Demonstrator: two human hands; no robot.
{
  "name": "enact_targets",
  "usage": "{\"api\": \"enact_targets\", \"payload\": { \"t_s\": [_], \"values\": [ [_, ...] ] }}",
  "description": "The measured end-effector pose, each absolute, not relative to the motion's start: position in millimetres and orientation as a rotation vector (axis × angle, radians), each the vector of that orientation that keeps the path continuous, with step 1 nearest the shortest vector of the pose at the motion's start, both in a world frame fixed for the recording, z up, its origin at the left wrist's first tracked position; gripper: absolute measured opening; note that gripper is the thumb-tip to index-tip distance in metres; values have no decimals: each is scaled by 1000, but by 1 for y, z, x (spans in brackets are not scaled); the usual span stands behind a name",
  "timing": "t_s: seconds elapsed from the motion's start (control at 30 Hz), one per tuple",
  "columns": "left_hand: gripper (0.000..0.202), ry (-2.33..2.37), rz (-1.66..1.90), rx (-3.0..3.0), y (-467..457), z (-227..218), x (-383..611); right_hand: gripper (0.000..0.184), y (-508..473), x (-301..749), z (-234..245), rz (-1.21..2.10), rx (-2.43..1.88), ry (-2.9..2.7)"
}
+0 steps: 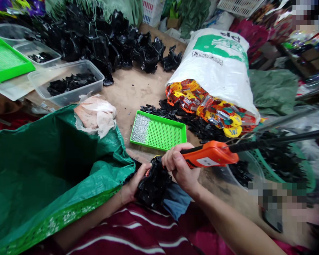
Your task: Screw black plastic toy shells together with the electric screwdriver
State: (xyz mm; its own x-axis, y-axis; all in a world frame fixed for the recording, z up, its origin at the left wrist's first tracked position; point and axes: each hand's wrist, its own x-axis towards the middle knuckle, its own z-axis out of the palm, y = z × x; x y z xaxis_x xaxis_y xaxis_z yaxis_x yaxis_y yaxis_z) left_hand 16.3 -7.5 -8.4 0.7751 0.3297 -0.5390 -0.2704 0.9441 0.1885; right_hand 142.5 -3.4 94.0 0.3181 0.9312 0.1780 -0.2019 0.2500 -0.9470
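Low in the middle of the head view, my left hand [138, 179] is closed around the side of a black plastic part [153, 187], which rests over my lap. A bit of orange shows on that part near my thumb. My right hand [183, 163] grips an orange and black electric screwdriver [208, 155]. The tool lies tilted, its cord end toward the right, its front end at the black part; the tip is hidden by my fingers. Just beyond my hands is a green perforated tray [167, 134] with small silvery screws [140, 128] heaped at its left end.
A green sack [101, 177] gapes open at my left. Clear tubs [98, 79] of black pieces stand behind it, with piled black shells [95, 42] farther back. A white sack [210, 63] spills orange-yellow parts [202, 106]. A green basket [305, 173] sits to the right, beneath the cord.
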Motion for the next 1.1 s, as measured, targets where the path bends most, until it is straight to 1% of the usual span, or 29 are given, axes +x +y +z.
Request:
{"api": "enact_targets", "payload": {
  "t_s": [0.2, 0.4, 0.53, 0.67, 0.73, 0.87, 0.93, 1.03, 1.1],
  "values": [
    [41, 602, 296, 80, -7, -3, 16, 12, -6, 145, 83, 948, -1042, -960],
    [35, 639, 322, 81, -6, 5, 16, 12, -6, 143, 79, 947, -1083, -1019],
    [32, 632, 352, 82, -5, 14, 15, 15, 0, 138, 85, 937, -1126, -960],
    [34, 613, 335, 89, -6, 15, 13, 18, 9, 139, 106, 911, -1123, -854],
    [36, 607, 316, 94, -7, 11, 13, 18, 11, 147, 120, 827, -1117, -886],
    [39, 603, 317, 112, -9, 5, 11, 14, 12, 176, 145, 556, -1209, -1043],
    [40, 598, 309, 129, -9, 5, 10, 17, 12, 193, 155, 422, -1311, -1136],
    [47, 576, 238, 157, -9, 9, 10, 31, 6, 213, 162, 206, -1489, -1237],
    [49, 556, 200, 169, -9, 11, 11, 49, -4, 219, 160, 56, -1633, -1248]
  ]
}}
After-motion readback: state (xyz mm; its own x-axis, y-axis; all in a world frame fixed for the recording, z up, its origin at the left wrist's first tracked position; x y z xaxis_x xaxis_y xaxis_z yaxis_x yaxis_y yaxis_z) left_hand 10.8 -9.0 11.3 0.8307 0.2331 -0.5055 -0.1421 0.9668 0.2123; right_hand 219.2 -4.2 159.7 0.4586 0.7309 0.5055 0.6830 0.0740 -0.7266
